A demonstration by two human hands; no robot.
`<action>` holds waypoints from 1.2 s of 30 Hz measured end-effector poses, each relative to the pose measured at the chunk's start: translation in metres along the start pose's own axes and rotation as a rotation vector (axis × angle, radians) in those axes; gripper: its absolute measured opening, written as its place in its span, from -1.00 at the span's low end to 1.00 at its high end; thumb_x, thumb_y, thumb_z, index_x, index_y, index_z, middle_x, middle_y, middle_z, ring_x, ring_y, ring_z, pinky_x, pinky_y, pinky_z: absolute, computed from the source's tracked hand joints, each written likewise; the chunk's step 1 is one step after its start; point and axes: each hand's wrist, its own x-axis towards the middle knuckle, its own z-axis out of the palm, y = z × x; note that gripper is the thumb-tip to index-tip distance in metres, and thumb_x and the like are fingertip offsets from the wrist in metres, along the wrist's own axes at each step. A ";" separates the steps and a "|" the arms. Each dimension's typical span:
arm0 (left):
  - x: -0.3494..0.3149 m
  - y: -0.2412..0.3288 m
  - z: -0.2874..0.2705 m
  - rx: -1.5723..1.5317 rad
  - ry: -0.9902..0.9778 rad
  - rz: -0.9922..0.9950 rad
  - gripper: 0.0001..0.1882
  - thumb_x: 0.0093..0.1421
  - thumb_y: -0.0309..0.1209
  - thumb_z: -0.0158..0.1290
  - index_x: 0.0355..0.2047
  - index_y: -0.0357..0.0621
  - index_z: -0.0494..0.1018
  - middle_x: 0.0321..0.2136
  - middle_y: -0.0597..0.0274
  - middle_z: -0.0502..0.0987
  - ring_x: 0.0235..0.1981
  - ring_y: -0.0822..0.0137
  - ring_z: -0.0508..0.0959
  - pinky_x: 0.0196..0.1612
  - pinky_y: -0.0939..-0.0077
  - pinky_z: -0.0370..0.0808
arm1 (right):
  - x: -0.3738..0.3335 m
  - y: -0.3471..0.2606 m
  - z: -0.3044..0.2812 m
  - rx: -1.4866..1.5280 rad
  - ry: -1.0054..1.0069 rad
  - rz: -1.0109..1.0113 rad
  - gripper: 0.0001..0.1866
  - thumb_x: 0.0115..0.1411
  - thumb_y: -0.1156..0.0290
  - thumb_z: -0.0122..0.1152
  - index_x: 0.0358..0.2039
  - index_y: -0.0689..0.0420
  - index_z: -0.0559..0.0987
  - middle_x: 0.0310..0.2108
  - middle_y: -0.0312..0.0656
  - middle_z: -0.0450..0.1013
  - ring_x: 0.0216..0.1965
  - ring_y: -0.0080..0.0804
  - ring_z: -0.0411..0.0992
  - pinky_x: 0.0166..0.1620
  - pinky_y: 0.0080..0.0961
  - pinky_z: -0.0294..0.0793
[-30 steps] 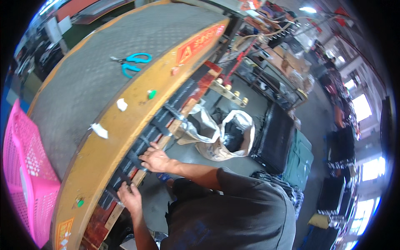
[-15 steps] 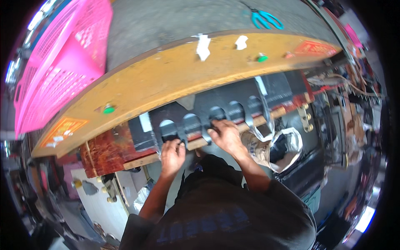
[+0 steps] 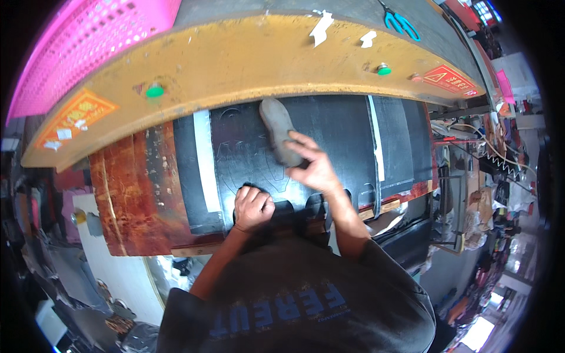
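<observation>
A black sheet [image 3: 329,135] lies over the board in front of me. On it rests a grey sole-shaped plate [image 3: 273,120], its far end near the yellow beam. My right hand [image 3: 315,167] is at the plate's near end, thumb and fingers on either side of it. Nearer to me, my left hand [image 3: 253,209] is curled at the sheet's near part, with something dark by its knuckles that I cannot make out. Rounded cut-outs [image 3: 316,206] run along the sheet's near edge, partly hidden by my arms and body. Faint outlines mark the sheet between the hands.
A yellow beam [image 3: 235,65] with green buttons [image 3: 155,90] spans the far side. Beyond it stand a pink basket [image 3: 106,53] and teal-handled scissors [image 3: 402,26]. White strips [image 3: 205,159] lie on the sheet. Stained red board [image 3: 132,188] shows at left.
The cut-out edge has come toward me, and more black sheet shows. My right hand has moved from that edge to the grey plate, now fully in view. My left hand has curled up.
</observation>
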 end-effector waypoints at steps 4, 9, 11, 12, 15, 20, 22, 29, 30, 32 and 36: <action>-0.014 0.013 -0.004 -0.036 0.028 0.023 -0.91 0.01 -0.47 0.27 -0.50 -0.05 0.55 -0.47 0.25 0.51 -0.36 0.09 0.50 -0.24 0.16 0.46 | -0.033 0.000 -0.030 -0.013 0.098 0.036 -0.35 -0.16 0.51 0.56 0.07 0.23 0.72 0.31 0.02 0.49 0.34 -0.04 0.44 0.36 -0.21 0.42; -0.012 0.019 -0.008 -0.011 -0.016 -0.019 -0.91 0.03 -0.44 0.28 -0.50 -0.04 0.55 -0.48 0.27 0.50 -0.35 0.11 0.50 -0.23 0.17 0.44 | -0.050 0.005 0.000 -0.559 0.186 -0.025 -0.37 -0.12 0.32 0.49 0.07 0.10 0.74 0.30 -0.10 0.47 0.30 0.30 0.33 0.37 0.07 0.39; -0.007 0.016 -0.007 -0.016 -0.001 0.009 -0.92 0.04 -0.44 0.28 -0.49 -0.04 0.56 -0.48 0.26 0.50 -0.34 0.11 0.50 -0.23 0.17 0.44 | -0.048 0.011 0.010 -0.568 0.167 0.018 -0.37 -0.13 0.31 0.50 0.08 0.05 0.74 0.34 -0.13 0.43 0.35 0.37 0.24 0.40 0.16 0.31; -0.003 0.014 -0.007 -0.023 -0.006 0.008 -0.92 0.05 -0.44 0.28 -0.49 -0.04 0.56 -0.47 0.26 0.50 -0.34 0.11 0.50 -0.22 0.16 0.43 | -0.044 0.014 0.014 -0.601 0.171 0.022 -0.37 -0.12 0.30 0.51 0.08 0.07 0.74 0.34 -0.10 0.42 0.36 0.34 0.24 0.43 0.15 0.28; 0.017 0.003 -0.004 -0.018 0.001 0.021 -0.92 0.05 -0.44 0.28 -0.49 -0.04 0.57 -0.46 0.25 0.51 -0.32 0.11 0.50 -0.21 0.16 0.44 | -0.025 0.025 0.018 -0.608 0.172 0.034 -0.35 -0.08 0.24 0.54 0.12 0.05 0.72 0.40 -0.03 0.35 0.41 0.37 0.17 0.45 0.20 0.22; 0.062 -0.009 -0.004 -0.024 -0.113 0.022 -0.90 0.19 -0.46 0.24 -0.26 -0.08 0.62 -0.33 0.18 0.58 -0.25 0.03 0.56 -0.15 0.12 0.48 | 0.015 0.034 -0.012 -0.408 0.269 0.138 -0.21 0.09 0.08 0.56 0.31 0.12 0.56 0.43 0.22 0.26 0.47 0.33 0.14 0.49 0.12 0.16; 0.075 -0.012 0.000 -0.121 -0.193 0.017 -0.92 0.22 -0.43 0.25 -0.28 -0.12 0.63 -0.31 0.14 0.66 -0.25 0.01 0.63 -0.12 0.10 0.55 | 0.033 0.033 -0.041 -0.162 0.515 0.186 -0.20 0.19 0.11 0.52 0.34 0.27 0.48 0.39 0.26 0.32 0.43 0.24 0.25 0.49 0.00 0.20; 0.095 -0.014 0.027 0.063 -0.449 -0.162 -0.61 0.22 -0.21 0.22 -0.04 -0.21 0.64 -0.17 -0.02 0.68 -0.07 -0.06 0.63 0.09 0.05 0.54 | 0.090 0.026 -0.120 -0.262 0.678 -0.056 -0.26 0.36 0.37 0.28 0.47 0.36 0.27 0.49 0.27 0.19 0.52 0.08 0.17 0.53 -0.20 0.10; 0.101 -0.015 0.028 0.096 -0.376 -0.131 -0.58 0.21 -0.20 0.23 -0.03 -0.24 0.63 -0.17 -0.03 0.68 -0.07 -0.07 0.62 0.10 0.05 0.53 | 0.090 0.028 -0.117 -0.302 0.689 -0.053 -0.25 0.36 0.40 0.26 0.48 0.35 0.25 0.49 0.28 0.19 0.52 0.11 0.18 0.52 -0.22 0.13; 0.117 -0.016 0.032 0.142 -0.277 -0.119 -0.52 0.19 -0.18 0.25 0.00 -0.29 0.62 -0.15 -0.03 0.66 -0.06 -0.07 0.59 0.09 0.06 0.52 | 0.078 0.037 -0.099 -0.058 0.662 0.091 -0.28 0.32 0.42 0.25 0.45 0.37 0.29 0.41 0.30 0.30 0.42 0.15 0.31 0.45 -0.18 0.28; 0.141 -0.017 0.031 0.153 -0.313 -0.207 -0.54 0.20 -0.16 0.24 0.02 -0.19 0.60 -0.07 0.01 0.65 0.03 -0.06 0.56 0.14 0.02 0.48 | 0.049 0.061 -0.055 -0.134 0.318 0.173 -0.54 0.31 0.30 0.30 0.16 0.24 0.62 0.13 0.12 0.56 0.23 0.12 0.49 0.33 -0.07 0.45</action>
